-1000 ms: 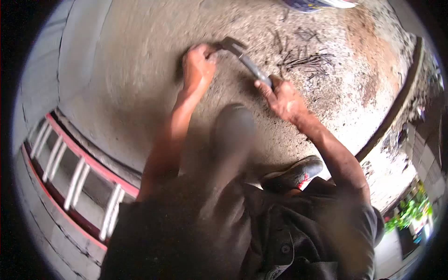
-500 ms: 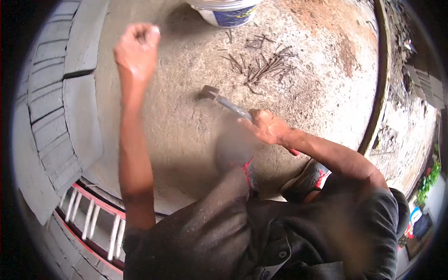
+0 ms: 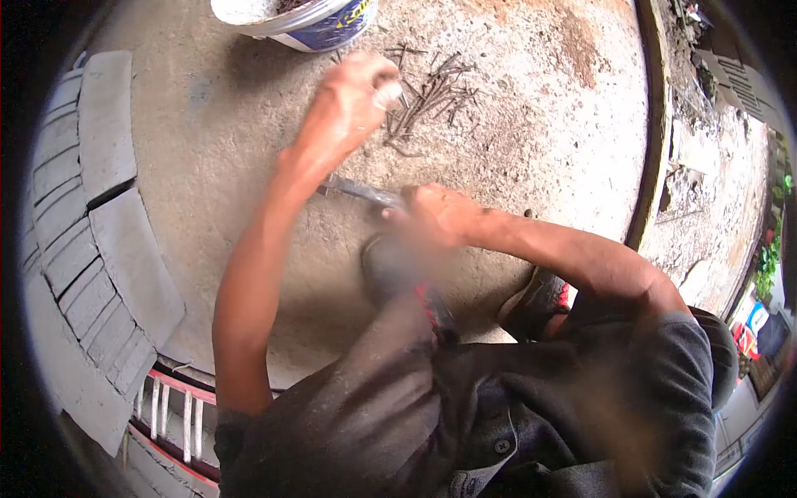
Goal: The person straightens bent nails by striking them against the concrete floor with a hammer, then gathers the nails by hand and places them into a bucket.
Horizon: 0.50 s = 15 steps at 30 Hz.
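My left hand [image 3: 353, 100] is above the concrete floor, at the left edge of a pile of nails [image 3: 436, 91]. Its fingers are curled together and blurred; whatever lies between them is too small to make out. Around the handle of a hammer [image 3: 363, 190] my right hand [image 3: 440, 214] is closed, low over the floor. The hammer points left, and its head is mostly hidden behind my left forearm. A blurred patch covers part of my right hand.
A white and blue bucket [image 3: 332, 25] with dark contents stands at the top. Grey blocks [image 3: 137, 257] line the left, above a red and white ladder [image 3: 187, 419]. A raised edge [image 3: 652, 166] runs down the right. My shoes are below my hands.
My left hand went out to the left, then came right to the nails. My right hand moved left and down with the hammer. The view shifted, bringing more of the bucket in.
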### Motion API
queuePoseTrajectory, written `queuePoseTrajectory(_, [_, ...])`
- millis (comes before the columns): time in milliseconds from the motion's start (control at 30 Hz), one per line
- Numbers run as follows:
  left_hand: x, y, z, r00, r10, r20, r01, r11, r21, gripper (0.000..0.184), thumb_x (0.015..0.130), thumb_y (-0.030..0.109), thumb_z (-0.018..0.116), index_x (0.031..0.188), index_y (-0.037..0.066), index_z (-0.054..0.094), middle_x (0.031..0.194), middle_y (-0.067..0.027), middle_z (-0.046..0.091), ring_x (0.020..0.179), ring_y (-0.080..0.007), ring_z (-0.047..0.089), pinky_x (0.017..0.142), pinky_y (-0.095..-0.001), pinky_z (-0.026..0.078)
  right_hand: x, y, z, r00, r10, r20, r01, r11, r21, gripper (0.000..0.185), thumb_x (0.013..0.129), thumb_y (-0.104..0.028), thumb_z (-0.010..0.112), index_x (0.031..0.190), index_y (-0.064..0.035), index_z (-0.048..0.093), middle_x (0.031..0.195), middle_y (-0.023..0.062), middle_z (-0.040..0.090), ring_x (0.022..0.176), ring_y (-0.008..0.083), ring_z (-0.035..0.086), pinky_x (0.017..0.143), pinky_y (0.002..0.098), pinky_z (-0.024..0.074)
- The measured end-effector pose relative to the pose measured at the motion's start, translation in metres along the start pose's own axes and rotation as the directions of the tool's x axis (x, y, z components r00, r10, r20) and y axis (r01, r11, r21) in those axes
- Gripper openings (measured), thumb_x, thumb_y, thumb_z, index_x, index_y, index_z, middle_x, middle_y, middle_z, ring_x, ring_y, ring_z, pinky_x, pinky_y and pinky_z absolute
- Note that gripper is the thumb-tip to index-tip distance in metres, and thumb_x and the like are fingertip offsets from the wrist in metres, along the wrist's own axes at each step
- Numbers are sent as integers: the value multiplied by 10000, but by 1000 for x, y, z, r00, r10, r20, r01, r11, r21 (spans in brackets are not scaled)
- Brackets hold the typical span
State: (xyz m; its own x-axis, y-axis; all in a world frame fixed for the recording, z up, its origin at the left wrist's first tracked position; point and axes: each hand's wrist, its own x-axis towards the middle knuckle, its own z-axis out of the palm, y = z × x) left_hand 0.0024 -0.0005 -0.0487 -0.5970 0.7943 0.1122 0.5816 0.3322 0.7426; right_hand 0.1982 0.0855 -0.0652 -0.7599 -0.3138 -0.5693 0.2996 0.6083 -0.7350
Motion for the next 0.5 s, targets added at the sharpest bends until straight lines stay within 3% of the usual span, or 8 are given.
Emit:
queuePoseTrajectory(67, [-5, -8, 23, 976, -61, 208, 60, 998, 9, 221, 893, 169, 700, 1007, -20, 699, 931, -154, 667, 842, -262, 660, 755, -371, 523, 3, 5, 2, 984, -172, 41, 176, 977, -121, 538, 1010, -470, 493, 1099, 48, 610, 947, 302, 684, 974, 416, 692, 839, 500, 544])
queuePoseTrajectory(167, [2, -15, 41, 969, -79, 236, 54, 992, 110, 237, 879, 176, 688, 1007, -24, 694, 946, -210, 663, 885, -348, 661, 823, -423, 514, -3, -8, -9, 996, 86, -10, -85, 994, 61, 507, 1004, -443, 514, 1108, 43, 612, 964, 296, 690, 989, 418, 690, 860, 511, 541])
queuePoseTrajectory(300, [12, -17, 56, 916, -99, 388, 51, 990, 132, 234, 836, 169, 731, 960, -24, 687, 884, -219, 665, 890, -388, 653, 822, -447, 509, -6, -14, -15, 992, 128, -1, -128, 988, 86, 500, 1000, -438, 525, 1139, 35, 607, 982, 282, 696, 1013, 423, 685, 892, 518, 537])
queuePoseTrajectory(433, [1, -33, 73, 951, -19, 308, -59, 969, 241, 187, 817, 141, 737, 887, -20, 673, 847, -221, 668, 864, -413, 648, 774, -464, 504, -6, -13, -14, 989, 149, -3, -148, 985, 85, 500, 998, -442, 530, 1155, 26, 605, 1020, 278, 695, 1041, 420, 678, 906, 518, 536])
queuePoseTrajectory(500, [2, -31, 71, 935, -105, 340, 23, 971, 236, 164, 814, 129, 733, 836, -21, 670, 841, -222, 679, 829, -390, 665, 752, -452, 510, -7, -14, -15, 987, 159, -8, -157, 983, 90, 496, 997, -445, 531, 1157, 18, 607, 1035, 278, 692, 1048, 418, 676, 909, 519, 534])
